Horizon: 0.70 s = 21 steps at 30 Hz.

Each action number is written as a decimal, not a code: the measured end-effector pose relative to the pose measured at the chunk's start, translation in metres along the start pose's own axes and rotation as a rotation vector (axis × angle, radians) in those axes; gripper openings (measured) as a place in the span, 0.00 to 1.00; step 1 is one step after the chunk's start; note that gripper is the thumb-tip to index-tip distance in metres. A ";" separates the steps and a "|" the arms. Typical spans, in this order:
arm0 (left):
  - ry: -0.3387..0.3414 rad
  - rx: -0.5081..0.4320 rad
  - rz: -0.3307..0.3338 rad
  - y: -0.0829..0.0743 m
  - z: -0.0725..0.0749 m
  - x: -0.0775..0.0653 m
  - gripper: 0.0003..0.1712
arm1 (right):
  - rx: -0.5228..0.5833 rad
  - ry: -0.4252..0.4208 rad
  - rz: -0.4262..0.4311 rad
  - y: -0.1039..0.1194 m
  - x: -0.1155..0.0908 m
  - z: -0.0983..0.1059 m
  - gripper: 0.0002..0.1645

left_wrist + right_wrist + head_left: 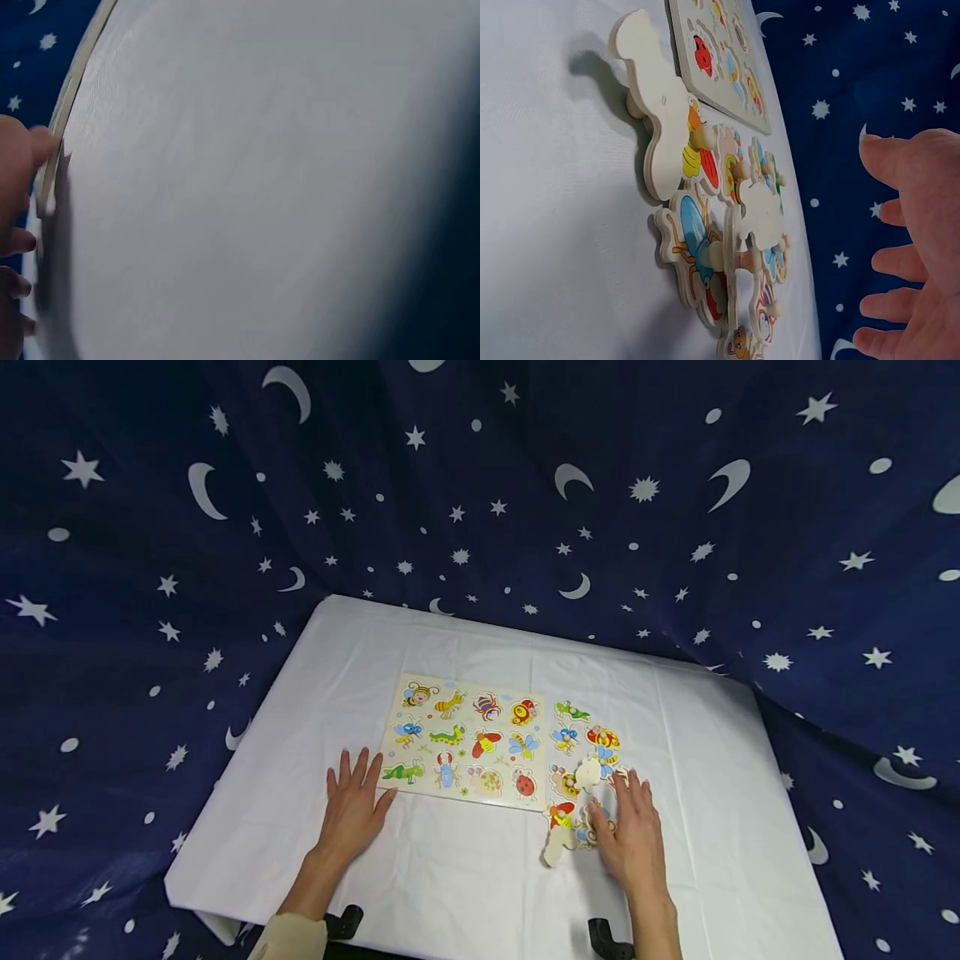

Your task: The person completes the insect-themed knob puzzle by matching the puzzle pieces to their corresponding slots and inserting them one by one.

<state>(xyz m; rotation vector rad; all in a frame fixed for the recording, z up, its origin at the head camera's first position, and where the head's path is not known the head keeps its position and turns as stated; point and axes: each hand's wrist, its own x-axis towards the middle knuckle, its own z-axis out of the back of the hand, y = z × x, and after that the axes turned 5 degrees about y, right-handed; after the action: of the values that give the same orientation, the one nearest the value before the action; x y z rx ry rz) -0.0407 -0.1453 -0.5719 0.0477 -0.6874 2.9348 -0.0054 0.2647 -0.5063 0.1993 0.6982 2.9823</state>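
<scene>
A wooden peg puzzle board [423, 787] with printed insect pictures lies on the white table. My left hand [351, 814] is at its lower left corner, fingers straight and spread; in the left wrist view the thumb [43, 142] meets the board's edge [69, 90]. Right of the board is a loose heap of knobbed insect pieces, among them a red-winged bug piece [561, 814] and a blue beetle piece [696, 225]. Two pieces show plain backs, one a long piece [667, 135]. My right hand [633, 839] is beside the heap, fingers extended, holding nothing.
The white tablecloth [720, 793] has light creases. A dark blue curtain [480, 477] with moons and stars hangs behind and around the table. Black curved parts [609, 941] show near both wrists at the table's front edge.
</scene>
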 end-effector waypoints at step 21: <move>-0.111 -0.059 0.024 0.012 -0.016 -0.001 0.37 | 0.021 -0.079 -0.009 -0.007 0.006 -0.017 0.27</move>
<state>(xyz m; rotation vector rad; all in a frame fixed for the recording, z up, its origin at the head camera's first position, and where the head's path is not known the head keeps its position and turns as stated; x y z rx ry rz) -0.0417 -0.1492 -0.5919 0.1988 -0.7954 2.9510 -0.0131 0.2637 -0.5242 0.3123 0.7194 2.9410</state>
